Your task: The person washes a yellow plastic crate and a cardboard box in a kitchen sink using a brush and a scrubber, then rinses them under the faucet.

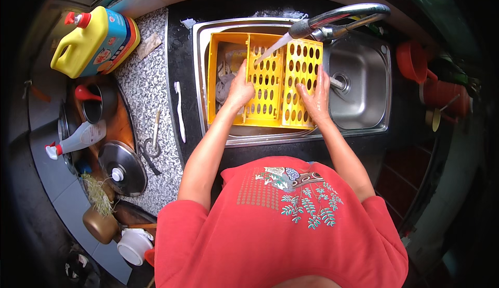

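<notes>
A yellow plastic rack (266,110) with rows of oval holes lies across the larger, left basin of a stainless steel sink (249,142). My left hand (241,87) grips the upright divider near the rack's middle. On the right perforated panel, my right hand (316,97) holds the outer edge, thumb on the face and fingers along the side. Water (275,48) runs from the chrome faucet (343,19) onto the panel between my hands. Through the rack's open left part shows a greyish cloth-like thing (225,87) down in the basin; the rest of it is hidden.
A smaller basin (354,105) with a drain lies on the right. Left of the sink are a white toothbrush (179,110), scissors (152,149), a large yellow detergent jug (97,42), a spray bottle (80,138) and a pot lid (121,169). Red plastic dippers (413,62) are at far right.
</notes>
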`<state>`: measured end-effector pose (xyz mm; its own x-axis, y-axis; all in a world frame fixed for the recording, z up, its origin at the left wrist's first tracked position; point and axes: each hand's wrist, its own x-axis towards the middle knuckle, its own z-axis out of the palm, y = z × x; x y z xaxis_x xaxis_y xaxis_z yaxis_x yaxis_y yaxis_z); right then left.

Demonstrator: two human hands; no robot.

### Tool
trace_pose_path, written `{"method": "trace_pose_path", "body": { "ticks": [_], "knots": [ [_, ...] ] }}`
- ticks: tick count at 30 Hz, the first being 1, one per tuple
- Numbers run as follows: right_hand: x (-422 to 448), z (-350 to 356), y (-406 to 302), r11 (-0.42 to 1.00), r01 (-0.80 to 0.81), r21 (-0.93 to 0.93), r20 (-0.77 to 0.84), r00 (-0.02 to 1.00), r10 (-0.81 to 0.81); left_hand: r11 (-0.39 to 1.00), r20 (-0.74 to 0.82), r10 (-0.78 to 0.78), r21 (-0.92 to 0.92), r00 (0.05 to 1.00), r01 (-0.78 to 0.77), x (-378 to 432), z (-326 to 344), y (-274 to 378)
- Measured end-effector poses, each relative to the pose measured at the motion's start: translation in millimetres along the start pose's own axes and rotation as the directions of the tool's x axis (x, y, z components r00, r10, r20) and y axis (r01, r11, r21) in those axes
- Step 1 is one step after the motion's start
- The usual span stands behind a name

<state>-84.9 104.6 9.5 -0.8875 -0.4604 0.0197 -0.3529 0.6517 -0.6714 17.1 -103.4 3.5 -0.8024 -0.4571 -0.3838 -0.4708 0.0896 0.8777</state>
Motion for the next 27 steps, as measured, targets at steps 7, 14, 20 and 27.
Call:
{"method": "trace_pose_path", "body": {
  "ticks": [7,14,20,27],
  "knots": [
    [-1.9,-18.9,-17.1,0.698,-0.345,0.627,0.283,0.936,0.209,0.958,0.099,0.0,-0.287,0.995,0.029,-0.2,-0.2,-18.7],
    [-18.6,-40.7,-55.6,0.673,-0.209,0.709,0.116,0.977,0.18,0.926,0.15,-0.053,-0.364,0.987,0.105,-29.4,-24.9,35.6],
    [-39.7,-42.0,-62.2,0.628,-0.151,0.764,0.08,0.987,0.14,0.954,0.026,0.115,-0.282,0.993,-0.103,-44.5,-28.0,19.6],
    [-45.9,-28.4,-55.1,0.581,-0.074,0.81,-0.026,0.986,0.162,0.957,0.014,0.115,-0.269,0.993,-0.107,-56.7,-29.8,24.0]
  ]
}}
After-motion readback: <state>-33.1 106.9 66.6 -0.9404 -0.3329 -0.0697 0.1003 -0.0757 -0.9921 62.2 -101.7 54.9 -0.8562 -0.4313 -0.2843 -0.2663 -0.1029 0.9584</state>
